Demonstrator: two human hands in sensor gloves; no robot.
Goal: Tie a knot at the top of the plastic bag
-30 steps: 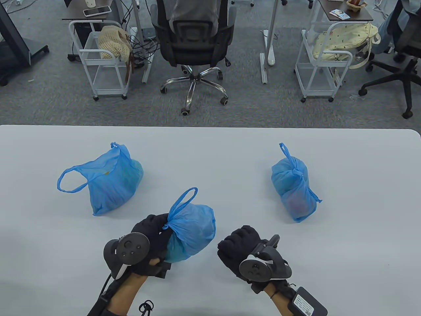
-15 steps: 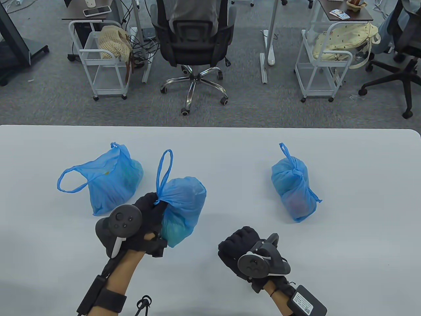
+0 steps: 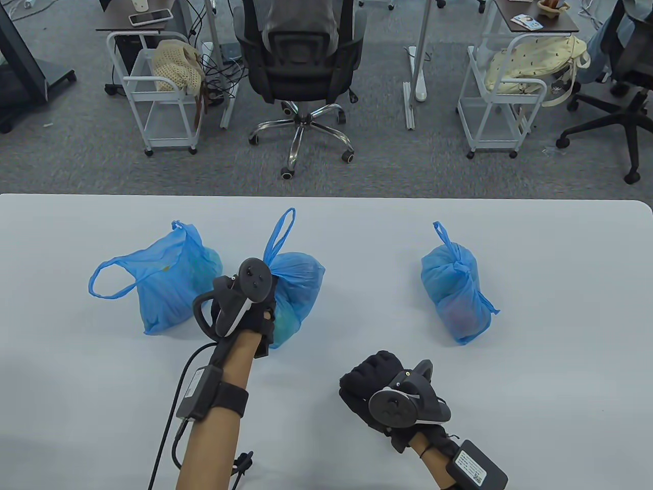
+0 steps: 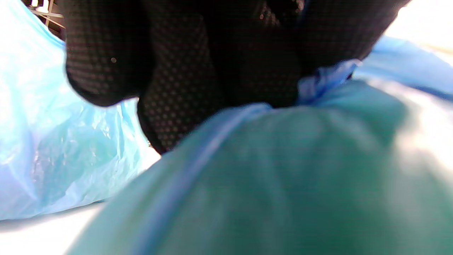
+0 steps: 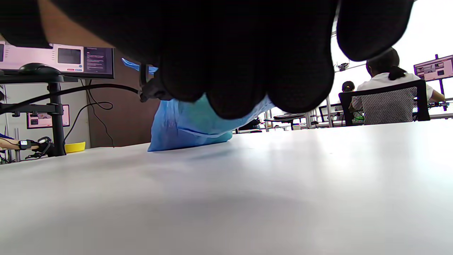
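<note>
White tabletop [image 3: 535, 265]. Left hand [image 3: 245, 311] pinches knotted neck of blue plastic bag [image 3: 298, 286], likely parking it beside untied blue bag [image 3: 168, 286]. Right hand [image 3: 377, 393] idle, fingers loosely curled, empty.

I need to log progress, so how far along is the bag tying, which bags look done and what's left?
Done: the right bag lies knotted at its top. In hand: the left hand grips the middle bag by its gathered, apparently knotted neck, beside the left bag. Left: that left bag's handles are loose, untied. The right hand rests idle on the table.
</note>
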